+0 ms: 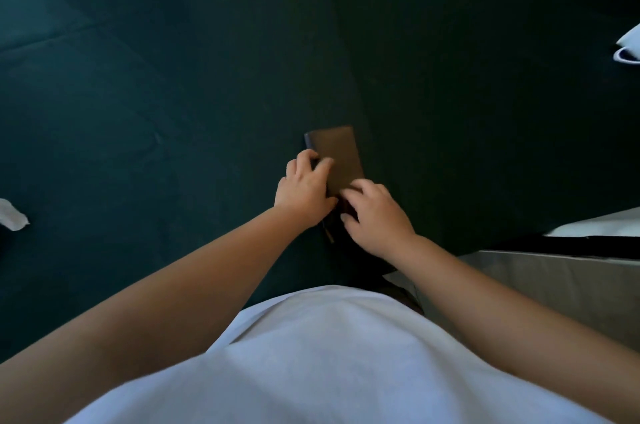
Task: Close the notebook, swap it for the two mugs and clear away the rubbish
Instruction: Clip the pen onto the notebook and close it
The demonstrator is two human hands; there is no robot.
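A brown notebook (337, 152) lies closed on the dark green tablecloth (173, 94), near the table's front edge. My left hand (304, 191) grips its left side, fingers curled over the edge. My right hand (375, 216) rests on its near right corner, fingers bent onto the cover. A thin strap or ribbon (329, 233) hangs from the notebook's near end. A white mug (628, 46) shows partly at the right edge. A crumpled white piece of paper (12, 216) lies at the far left edge.
A grey and white surface (554, 271) with a black band stands to the right of the table, below its level. My white shirt (329, 361) fills the bottom of the view.
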